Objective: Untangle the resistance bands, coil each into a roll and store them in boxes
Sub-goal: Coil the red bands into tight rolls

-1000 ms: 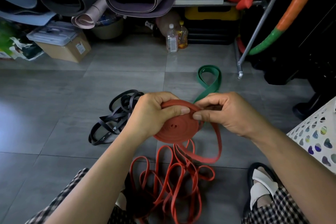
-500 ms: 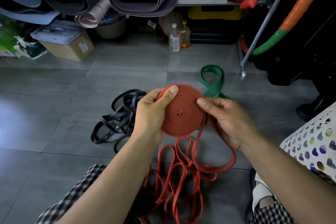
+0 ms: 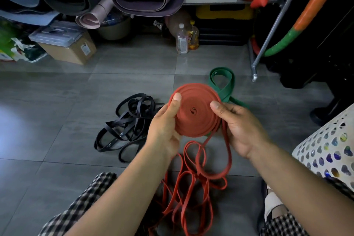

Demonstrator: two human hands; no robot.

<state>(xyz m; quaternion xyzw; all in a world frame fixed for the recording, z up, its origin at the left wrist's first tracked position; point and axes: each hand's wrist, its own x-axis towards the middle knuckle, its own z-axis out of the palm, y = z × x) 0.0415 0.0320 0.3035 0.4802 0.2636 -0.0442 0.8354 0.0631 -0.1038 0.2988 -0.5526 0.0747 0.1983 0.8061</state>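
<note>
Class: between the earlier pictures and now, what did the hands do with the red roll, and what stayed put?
The red roll tipped up to face the camera. The left hand and right hand, thumbs earlier meeting on top, slid apart and now grip its left and right edges. The black bands, green band and loose red loops stayed on the floor.

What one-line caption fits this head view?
The left hand and right hand hold a partly coiled red band, loose loops trailing down; black bands and green band lie beyond.

The roll (image 3: 197, 120) sits between left hand (image 3: 164, 130) and right hand (image 3: 242, 126), tangled bands (image 3: 124, 128) to its left, a looped band (image 3: 225, 92) behind.
</note>
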